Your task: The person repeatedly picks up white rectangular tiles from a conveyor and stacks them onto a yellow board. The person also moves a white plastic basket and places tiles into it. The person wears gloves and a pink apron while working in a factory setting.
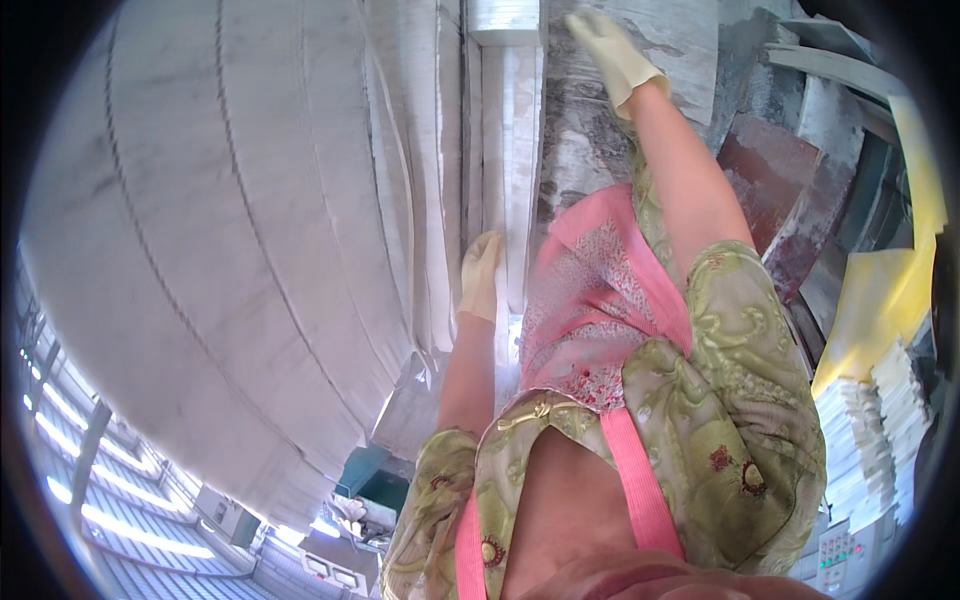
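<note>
My left hand (480, 275), in a pale cream glove, is beside a long white ridged strip (520, 160), its fingers reaching along it. Whether it presses on the strip I cannot tell. My right hand (610, 58), gloved the same way, stretches far forward over a worn grey board (670, 50). Its fingers are extended, and nothing shows in them. Left of the strip bulges a wide whitish surface (260, 200) with dark cord-like lines running along it. A pink patterned apron (590, 300) hangs down my front between the two arms.
On the right lie a reddish-brown plate (765, 165), grey slabs, a yellow sheet (870, 290) and stacked white corrugated pieces (855, 430). A panel with small coloured lights (835, 555) is at lower right. A green bin-like thing (380, 485) stands below my left arm.
</note>
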Tool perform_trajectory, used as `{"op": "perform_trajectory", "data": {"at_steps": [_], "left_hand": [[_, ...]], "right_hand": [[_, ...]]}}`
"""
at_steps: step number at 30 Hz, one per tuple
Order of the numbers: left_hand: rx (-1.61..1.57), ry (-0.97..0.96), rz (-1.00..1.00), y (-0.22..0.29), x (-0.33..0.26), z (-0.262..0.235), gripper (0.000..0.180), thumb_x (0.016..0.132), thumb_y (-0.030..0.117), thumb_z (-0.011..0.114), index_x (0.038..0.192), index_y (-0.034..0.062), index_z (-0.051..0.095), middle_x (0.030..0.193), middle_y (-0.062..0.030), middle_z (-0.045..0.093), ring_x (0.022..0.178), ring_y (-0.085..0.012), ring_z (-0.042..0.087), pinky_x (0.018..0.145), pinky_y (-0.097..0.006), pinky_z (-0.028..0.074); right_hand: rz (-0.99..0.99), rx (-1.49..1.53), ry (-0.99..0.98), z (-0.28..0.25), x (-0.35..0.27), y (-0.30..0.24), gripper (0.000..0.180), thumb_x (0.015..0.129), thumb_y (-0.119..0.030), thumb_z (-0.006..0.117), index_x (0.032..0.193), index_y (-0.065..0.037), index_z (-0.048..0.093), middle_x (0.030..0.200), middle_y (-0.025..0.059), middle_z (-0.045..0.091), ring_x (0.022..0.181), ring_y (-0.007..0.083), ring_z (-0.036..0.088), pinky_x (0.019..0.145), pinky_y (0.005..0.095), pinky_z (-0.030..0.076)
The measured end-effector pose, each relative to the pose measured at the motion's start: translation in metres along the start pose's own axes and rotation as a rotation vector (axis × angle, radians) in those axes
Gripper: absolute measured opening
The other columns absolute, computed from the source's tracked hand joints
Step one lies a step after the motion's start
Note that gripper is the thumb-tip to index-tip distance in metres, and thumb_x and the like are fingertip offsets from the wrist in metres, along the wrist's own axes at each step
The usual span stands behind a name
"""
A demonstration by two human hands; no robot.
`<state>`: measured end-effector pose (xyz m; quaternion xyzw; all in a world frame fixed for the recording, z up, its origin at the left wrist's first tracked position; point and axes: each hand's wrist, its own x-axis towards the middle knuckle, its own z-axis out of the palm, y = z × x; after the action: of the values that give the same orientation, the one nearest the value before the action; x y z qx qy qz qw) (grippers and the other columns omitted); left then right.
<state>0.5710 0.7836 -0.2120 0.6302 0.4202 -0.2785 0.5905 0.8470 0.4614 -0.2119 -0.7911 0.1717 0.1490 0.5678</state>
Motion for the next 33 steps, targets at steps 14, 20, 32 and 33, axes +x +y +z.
{"op": "perform_trajectory", "data": {"at_steps": [14,20,32,33], "left_hand": [[0.145,0.004,0.256,-0.17,-0.038,-0.101,0.052,0.097,0.03,0.066,0.135,-0.0039,0.056,0.121,-0.0111,0.066,0.116,-0.0179,0.061,0.097,-0.033,0.049],[0.066,-0.017,0.312,-0.192,-0.061,-0.119,0.05,0.096,0.032,0.066,0.131,-0.0032,0.059,0.099,-0.0033,0.066,0.094,-0.0131,0.062,0.085,-0.03,0.05],[0.294,-0.11,0.255,-0.236,-0.11,-0.115,0.042,0.093,0.032,0.066,0.122,0.001,0.065,0.096,-0.0003,0.062,0.083,-0.0099,0.055,0.076,-0.028,0.047],[0.334,-0.124,0.212,-0.237,-0.115,-0.113,0.042,0.093,0.032,0.066,0.122,0.0014,0.065,0.096,-0.0005,0.062,0.084,-0.0099,0.056,0.076,-0.029,0.047]], "right_hand": [[0.043,-0.849,-0.133,-0.096,-0.428,0.385,0.03,0.101,-0.031,0.054,0.092,-0.004,0.065,0.08,0.0153,0.068,0.076,0.0333,0.066,0.07,0.0445,0.052],[0.313,-0.341,-0.007,-0.046,-0.579,0.431,0.049,0.095,-0.044,0.057,0.103,0.001,0.073,0.1,0.028,0.071,0.097,0.0425,0.069,0.081,0.0478,0.052],[0.551,-0.484,0.138,-0.094,-0.66,0.415,0.053,0.099,-0.045,0.052,0.115,0.003,0.069,0.123,0.0294,0.064,0.118,0.045,0.058,0.102,0.0475,0.045],[0.569,-0.46,0.167,-0.099,-0.666,0.416,0.052,0.099,-0.043,0.053,0.115,0.003,0.069,0.123,0.029,0.064,0.116,0.0452,0.059,0.1,0.0476,0.046]]}}
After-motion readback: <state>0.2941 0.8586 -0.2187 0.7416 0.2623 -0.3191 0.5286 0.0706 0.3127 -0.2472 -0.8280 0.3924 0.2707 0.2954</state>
